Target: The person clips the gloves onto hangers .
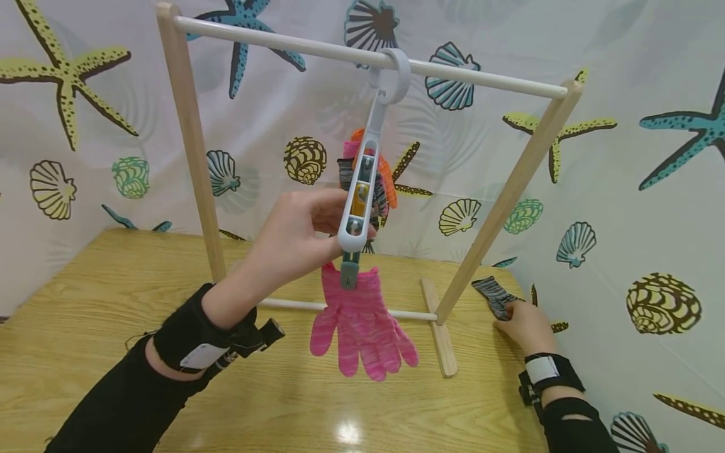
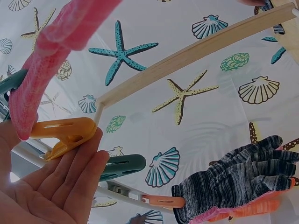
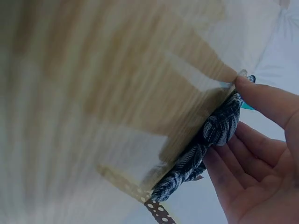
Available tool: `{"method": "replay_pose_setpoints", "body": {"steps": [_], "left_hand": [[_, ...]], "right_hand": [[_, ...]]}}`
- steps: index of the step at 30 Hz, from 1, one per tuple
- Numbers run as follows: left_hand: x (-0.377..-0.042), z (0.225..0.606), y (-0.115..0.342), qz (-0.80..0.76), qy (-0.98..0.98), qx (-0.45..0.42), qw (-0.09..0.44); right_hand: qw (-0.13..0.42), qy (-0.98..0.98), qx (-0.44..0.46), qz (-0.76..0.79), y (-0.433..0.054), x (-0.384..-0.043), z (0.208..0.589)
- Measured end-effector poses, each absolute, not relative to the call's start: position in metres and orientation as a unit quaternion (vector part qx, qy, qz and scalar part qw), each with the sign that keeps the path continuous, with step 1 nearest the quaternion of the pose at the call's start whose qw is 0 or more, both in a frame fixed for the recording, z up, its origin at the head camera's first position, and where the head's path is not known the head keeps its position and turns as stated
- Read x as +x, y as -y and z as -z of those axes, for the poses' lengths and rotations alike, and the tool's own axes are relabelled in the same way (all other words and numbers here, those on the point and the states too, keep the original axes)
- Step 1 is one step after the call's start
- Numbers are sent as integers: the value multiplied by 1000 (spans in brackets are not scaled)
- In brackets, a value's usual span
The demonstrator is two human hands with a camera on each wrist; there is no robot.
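A white clip hanger [image 1: 358, 207] hooks over the rail of a wooden rack. My left hand [image 1: 300, 229] holds it near its close end, fingers loosely curved around a yellow clip [image 2: 65, 133]. From the hanger's closest dark green clip [image 1: 349, 274] hangs a pink glove [image 1: 362, 327], fingers down. Farther along hang a black-and-grey glove [image 2: 233, 179] in an orange clip [image 2: 163, 201], plus pink and orange gloves [image 1: 387, 182] behind it. At the table's right side my right hand [image 1: 527, 327] pinches another black-and-grey glove [image 3: 205, 135], thumb at one edge and fingers against its side.
The rack has slanted wooden legs [image 1: 501, 207], a white top rail [image 1: 283, 43] and a low white crossbar [image 1: 294, 304]. It stands on a wooden table [image 1: 255, 390]. A curtain [image 1: 612, 189] printed with shells and starfish hangs behind and along the right side.
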State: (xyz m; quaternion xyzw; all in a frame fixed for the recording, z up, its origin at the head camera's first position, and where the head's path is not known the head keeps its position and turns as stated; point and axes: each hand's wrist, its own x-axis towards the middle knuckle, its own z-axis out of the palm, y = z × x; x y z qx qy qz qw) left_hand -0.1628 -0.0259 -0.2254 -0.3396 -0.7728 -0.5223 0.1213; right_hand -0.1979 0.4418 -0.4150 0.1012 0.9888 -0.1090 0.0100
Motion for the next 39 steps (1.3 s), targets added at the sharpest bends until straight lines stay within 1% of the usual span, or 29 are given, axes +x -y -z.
{"method": "replay_pose_setpoints", "body": {"steps": [15, 20, 26, 39], "left_hand": [[-162, 224, 26, 522, 777, -333, 114], [-163, 223, 26, 519, 783, -326, 106], [-165, 223, 26, 519, 785, -325, 101], [-164, 224, 25, 516, 786, -324, 106]], "right_hand": [[-20, -998, 62, 19, -431, -199, 416], [-48, -998, 30, -26, -428, -197, 417], [-82, -996, 23, -37, -427, -194, 420], [-86, -995, 23, -37, -428, -187, 419]]}}
